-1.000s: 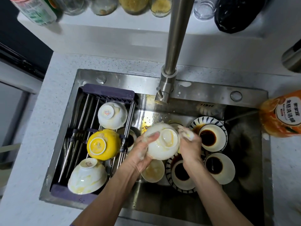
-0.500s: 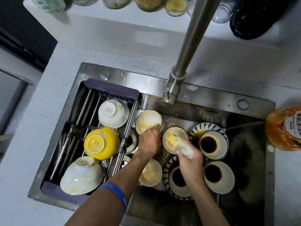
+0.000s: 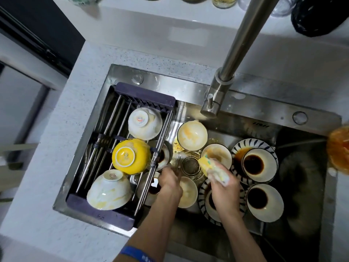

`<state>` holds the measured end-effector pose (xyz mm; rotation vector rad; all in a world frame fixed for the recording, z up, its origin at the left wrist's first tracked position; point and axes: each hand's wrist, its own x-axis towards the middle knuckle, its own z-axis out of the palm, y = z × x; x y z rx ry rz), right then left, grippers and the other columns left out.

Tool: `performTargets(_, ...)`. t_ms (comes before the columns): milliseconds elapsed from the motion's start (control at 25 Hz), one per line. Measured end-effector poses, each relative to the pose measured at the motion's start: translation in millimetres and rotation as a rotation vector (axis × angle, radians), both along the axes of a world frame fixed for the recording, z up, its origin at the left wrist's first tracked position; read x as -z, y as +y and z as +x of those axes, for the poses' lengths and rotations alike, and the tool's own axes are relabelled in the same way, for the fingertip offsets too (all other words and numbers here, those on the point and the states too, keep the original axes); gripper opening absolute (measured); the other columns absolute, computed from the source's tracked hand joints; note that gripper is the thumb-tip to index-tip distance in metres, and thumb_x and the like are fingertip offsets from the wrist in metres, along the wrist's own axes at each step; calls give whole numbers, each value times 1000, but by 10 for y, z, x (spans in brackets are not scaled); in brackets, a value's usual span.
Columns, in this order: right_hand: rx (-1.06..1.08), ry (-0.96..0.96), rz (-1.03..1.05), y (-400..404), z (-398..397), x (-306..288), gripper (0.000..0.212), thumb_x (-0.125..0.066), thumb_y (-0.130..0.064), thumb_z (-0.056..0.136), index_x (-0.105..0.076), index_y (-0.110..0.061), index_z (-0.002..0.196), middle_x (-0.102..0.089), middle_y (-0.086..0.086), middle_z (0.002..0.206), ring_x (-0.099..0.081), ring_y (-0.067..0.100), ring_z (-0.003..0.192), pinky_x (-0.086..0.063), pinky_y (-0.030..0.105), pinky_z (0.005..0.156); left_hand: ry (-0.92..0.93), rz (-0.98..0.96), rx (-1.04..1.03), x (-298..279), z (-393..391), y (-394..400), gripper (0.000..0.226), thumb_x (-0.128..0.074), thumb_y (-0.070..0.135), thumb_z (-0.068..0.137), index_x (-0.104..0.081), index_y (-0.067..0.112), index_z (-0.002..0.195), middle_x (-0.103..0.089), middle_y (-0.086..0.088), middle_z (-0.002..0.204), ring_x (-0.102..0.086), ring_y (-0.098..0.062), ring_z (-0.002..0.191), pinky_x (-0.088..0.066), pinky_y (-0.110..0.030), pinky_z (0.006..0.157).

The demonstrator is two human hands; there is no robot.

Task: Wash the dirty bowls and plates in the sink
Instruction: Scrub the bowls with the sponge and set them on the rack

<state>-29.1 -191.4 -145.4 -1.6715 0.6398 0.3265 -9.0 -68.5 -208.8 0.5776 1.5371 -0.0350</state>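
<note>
My right hand [image 3: 224,188] is shut on a foamy yellow sponge [image 3: 206,165] above the sink's drain strainer [image 3: 189,165]. My left hand [image 3: 170,181] reaches down at the near left of the sink, its back towards me, over the edge of a cream bowl [image 3: 188,193]; its fingers are hidden. Two greasy cream bowls [image 3: 192,135] [image 3: 219,153] lie open side up at the back of the sink. Blue-striped plates [image 3: 237,148] [image 3: 202,197] carry white bowls [image 3: 259,163] with dark sauce; another sauce bowl [image 3: 264,202] lies at the near right.
A purple-ended rack [image 3: 143,95] spans the sink's left side with three upturned bowls: white [image 3: 145,123], yellow [image 3: 132,156], white [image 3: 108,190]. The steel faucet [image 3: 239,46] reaches over the sink rim [image 3: 251,108]. An orange detergent bottle [image 3: 340,148] stands at the right edge.
One second ago both hands scrubbed an upturned white bowl. My left hand set it open side up at the back of the sink, then pulled back to the near left.
</note>
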Motion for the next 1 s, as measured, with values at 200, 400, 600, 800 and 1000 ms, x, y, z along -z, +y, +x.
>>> performTargets(200,12,26,0,-85,-145,110,36,-66,-5,89,-67,-31,114,-68,-19,98,-65,-8,89,-50,7,72,-143,-149,-134,225,198,171,20,-39,14,106,-57,7,112,-58,-11,97,-55,-28,118,-53,-32,91)
performTargets(400,11,63,3,-129,-345,250,40,-66,-3,89,-63,-28,121,-67,-16,102,-62,-7,96,-53,9,73,-512,-568,-2010,315,205,296,54,-45,21,103,-28,5,152,-26,-22,156,-25,-39,145,-34,-49,110)
performTargets(600,36,48,56,-106,-364,125,39,-66,-1,89,-66,-35,109,-67,-19,100,-64,-14,89,-49,4,69,-93,-294,-484,315,199,41,37,-57,5,95,-52,-3,130,-57,-22,135,-65,-29,112,-58,-20,62)
performTargets(800,69,39,37,-213,-320,-93,39,-66,-6,90,-64,-43,102,-67,-22,100,-62,-12,91,-48,5,72,8,72,123,62,-70,-86,58,-40,-8,92,-33,18,143,-45,-15,133,-68,-35,91,-61,-40,81)
performTargets(1000,119,10,60,-347,-418,-254,37,-65,-4,90,-65,-34,111,-67,-18,100,-62,-9,91,-47,2,66,-181,735,967,-54,-342,-78,80,-48,-16,81,-30,24,147,-32,-1,145,-43,-15,122,-33,-25,107)
